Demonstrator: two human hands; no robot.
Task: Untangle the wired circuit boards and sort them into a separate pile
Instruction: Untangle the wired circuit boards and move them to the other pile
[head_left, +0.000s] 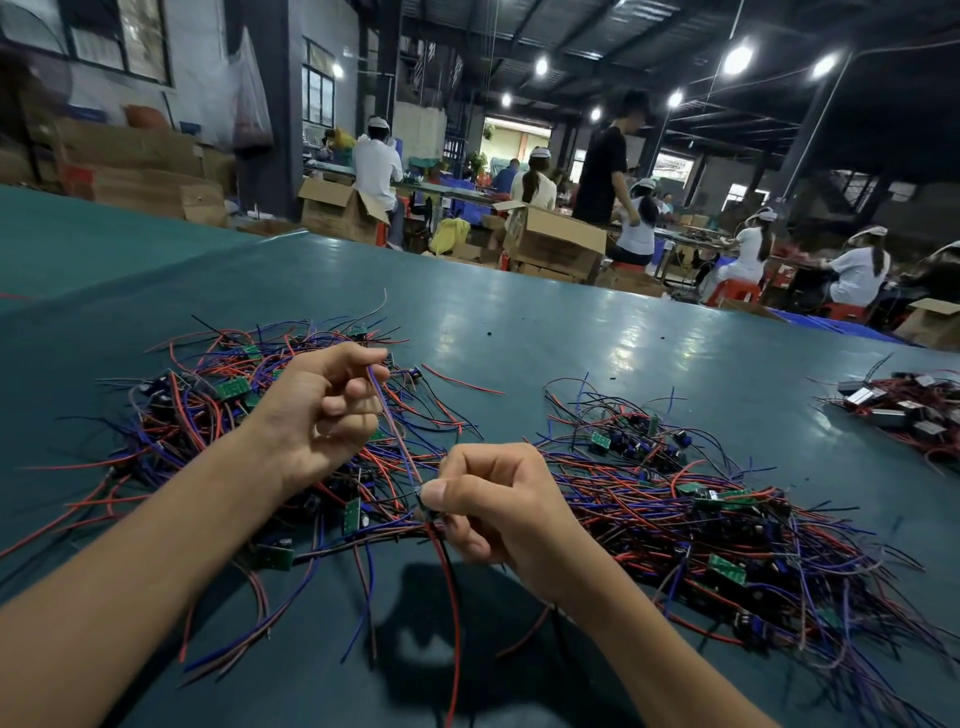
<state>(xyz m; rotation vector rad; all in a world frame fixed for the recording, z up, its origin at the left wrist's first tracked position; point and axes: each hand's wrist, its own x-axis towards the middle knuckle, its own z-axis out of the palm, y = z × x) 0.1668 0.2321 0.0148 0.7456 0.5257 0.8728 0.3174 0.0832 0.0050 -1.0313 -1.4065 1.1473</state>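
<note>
A tangled heap of small green circuit boards with red, blue and black wires (218, 410) lies on the teal table at the left. A second heap of wired boards (717, 525) spreads at the right. Above the left heap, my left hand (322, 410) pinches the upper end of a blue and red wire pair (395, 436). Lower, my right hand (498, 509) pinches a small dark board (423, 501) at that pair's other end. A red and a black wire (449, 587) hang from it toward the table's near edge.
The teal table (545, 332) stretches far ahead. A third bunch of parts with white labels and red wires (904, 405) lies at the far right edge. Beyond the table are cardboard boxes (556, 244) and several seated workers at other benches.
</note>
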